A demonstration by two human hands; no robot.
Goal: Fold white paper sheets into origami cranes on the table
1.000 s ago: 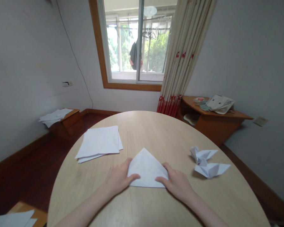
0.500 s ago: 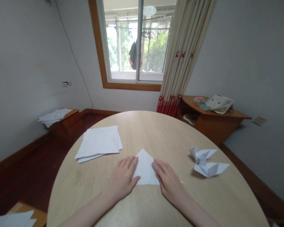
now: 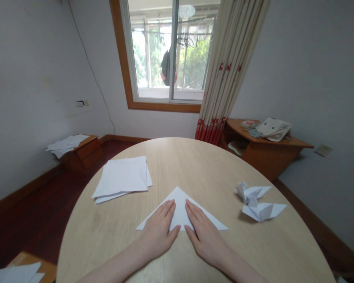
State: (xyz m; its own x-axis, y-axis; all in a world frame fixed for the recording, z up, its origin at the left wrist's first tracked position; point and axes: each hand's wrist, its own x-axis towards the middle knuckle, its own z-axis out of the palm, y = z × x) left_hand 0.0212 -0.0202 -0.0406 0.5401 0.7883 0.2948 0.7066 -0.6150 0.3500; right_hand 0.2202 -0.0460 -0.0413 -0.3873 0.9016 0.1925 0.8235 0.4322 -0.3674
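Observation:
A white sheet folded into a wide triangle (image 3: 179, 202) lies on the round wooden table (image 3: 194, 165), its apex pointing away from me. My left hand (image 3: 159, 230) lies flat on the triangle's left half, fingers stretched out together. Beside it, my right hand (image 3: 202, 232) rests flat on the right half, fingers extended. Both palms press the paper down near its middle. Neither hand holds anything.
A stack of white paper sheets (image 3: 122, 179) lies at the table's left. Two folded paper figures (image 3: 258, 202) sit at the right. A low wooden cabinet (image 3: 82, 151) with papers stands by the left wall, a corner shelf (image 3: 265, 147) at the right, a curtain (image 3: 227, 70) by the window.
The triangle has been opened out wider, with its left and right corners now spread flat. Both hands moved inward and now lie flat side by side on its middle.

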